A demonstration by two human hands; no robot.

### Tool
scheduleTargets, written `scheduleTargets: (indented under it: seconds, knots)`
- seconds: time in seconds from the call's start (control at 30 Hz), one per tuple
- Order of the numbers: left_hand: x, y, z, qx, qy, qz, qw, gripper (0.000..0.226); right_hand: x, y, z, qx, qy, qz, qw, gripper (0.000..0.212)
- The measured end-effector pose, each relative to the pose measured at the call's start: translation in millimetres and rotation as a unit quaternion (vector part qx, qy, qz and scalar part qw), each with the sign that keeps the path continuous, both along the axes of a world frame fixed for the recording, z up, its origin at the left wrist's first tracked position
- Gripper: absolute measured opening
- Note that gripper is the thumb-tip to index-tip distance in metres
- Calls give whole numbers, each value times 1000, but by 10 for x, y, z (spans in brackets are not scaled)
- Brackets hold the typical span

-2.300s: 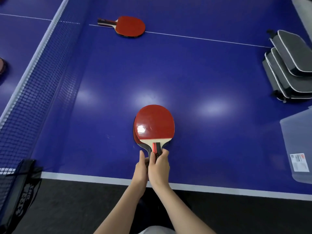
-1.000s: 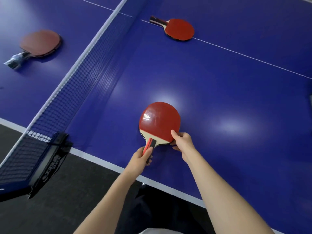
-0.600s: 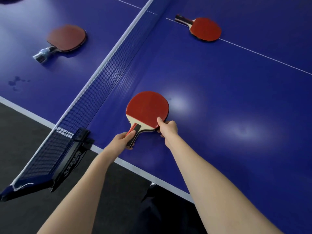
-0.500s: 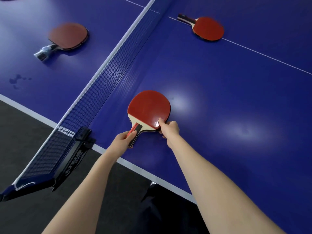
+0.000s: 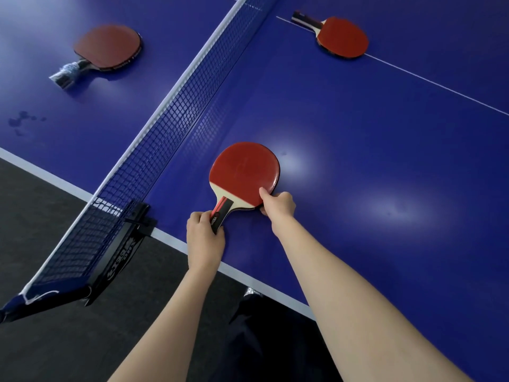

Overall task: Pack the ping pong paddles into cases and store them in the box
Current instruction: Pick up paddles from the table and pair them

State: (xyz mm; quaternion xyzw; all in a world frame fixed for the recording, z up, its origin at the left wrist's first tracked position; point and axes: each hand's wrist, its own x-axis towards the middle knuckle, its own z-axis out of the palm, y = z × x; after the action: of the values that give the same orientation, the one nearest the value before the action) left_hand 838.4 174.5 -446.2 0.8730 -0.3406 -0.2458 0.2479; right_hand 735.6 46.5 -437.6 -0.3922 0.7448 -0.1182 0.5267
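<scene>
Landmark: net [image 5: 176, 106] across the blue tabletop [image 5: 385, 161].
Near paddle [image 5: 243, 173]: red face up, flat on the tabletop just right of the net, near the front edge.
Left hand [image 5: 205, 235]: grip pinching the paddle's handle — fingers curled round it.
Right hand [image 5: 278, 204]: grip pinching the blade's lower edge, thumb on top.
Far paddle [image 5: 340, 37]: right of the net — well beyond.
Third paddle [image 5: 106, 48]: left of the net.

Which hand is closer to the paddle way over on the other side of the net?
The left hand. It grips the near paddle's handle, on the net side, so it is nearer the paddle beyond the net. The right hand pinches the near paddle's blade edge, farther away.
</scene>
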Motion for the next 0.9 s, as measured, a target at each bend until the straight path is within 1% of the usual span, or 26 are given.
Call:
scheduleTargets:
  seconds: [0.07,0.17,0.2,0.27,0.33,0.43,0.57,0.63,0.73,0.8,0.9]
  knots:
    - [-21,0,-15,4,-19,-3,1000,29,11,26,2,-26,15,11,999,37]
    - [-20,3,-16,17,-30,-12,999,35,-26,69,24,-49,30,58,997,37]
    - [-15,11,-7,26,-32,-20,999,41,-55,82,35,-59,33,79,995,37]
    - [-9,24,30,49,-48,-43,997,61,-138,106,64,-84,39,128,987,36]
    - [-10,27,90,55,-84,-69,993,74,-259,125,99,-112,55,183,975,37]
    - [-40,-16,212,29,-146,-134,980,75,-510,156,149,-163,110,275,941,44]
    - [-165,-189,373,37,-191,-276,941,67,-934,196,253,-181,196,384,884,53]
    - [-270,-326,432,56,-189,-341,919,64,-1171,214,311,-180,232,414,861,53]
    - [-484,-553,514,83,-192,-410,888,62,-1544,245,414,-161,281,448,833,53]
    - [-675,-699,575,98,-199,-453,863,62,-1810,274,498,-143,303,450,828,55]
    - [-1020,-903,673,116,-204,-506,830,58,-2238,340,620,-122,326,413,842,54]
